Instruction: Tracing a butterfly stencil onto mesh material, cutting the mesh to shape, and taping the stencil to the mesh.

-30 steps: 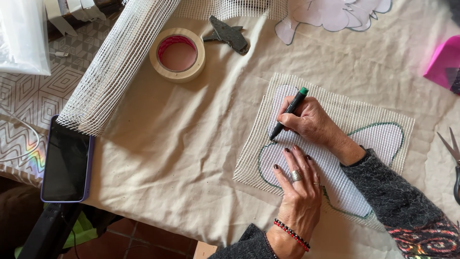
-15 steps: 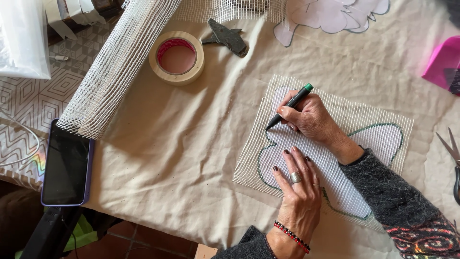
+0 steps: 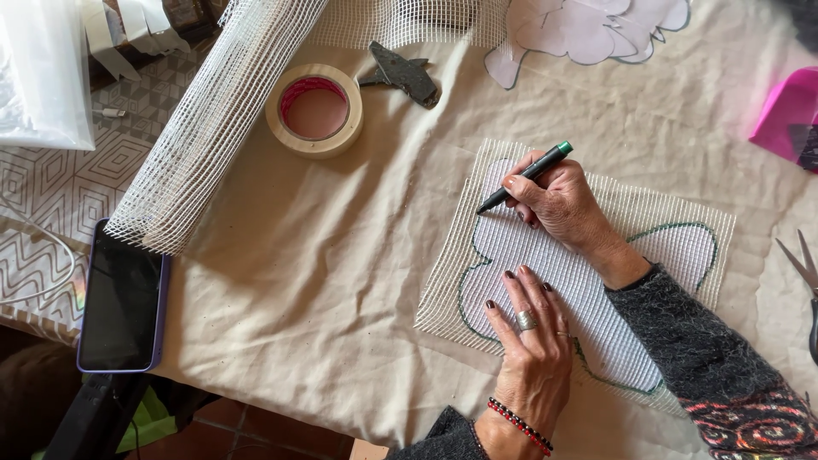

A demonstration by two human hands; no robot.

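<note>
A cut square of white mesh (image 3: 682, 221) lies on the beige cloth over a pale paper shape (image 3: 562, 273) outlined in green. My right hand (image 3: 558, 204) grips a black marker with a green cap (image 3: 524, 177), its tip touching the mesh at the shape's upper left edge. My left hand (image 3: 528, 341) rests flat on the mesh below it, fingers spread, with a ring and a red beaded bracelet.
A roll of white mesh (image 3: 213, 111) lies diagonally at upper left, beside a ring of masking tape (image 3: 314, 109) and a dark tool (image 3: 400, 72). A phone (image 3: 119, 298) lies at the table's left edge. Scissors (image 3: 805, 273) and a pink object (image 3: 788, 111) are at right. Paper cutouts (image 3: 588, 30) lie at top.
My right hand has moved the marker up along the outline's upper left edge. My left hand stays pressed on the mesh.
</note>
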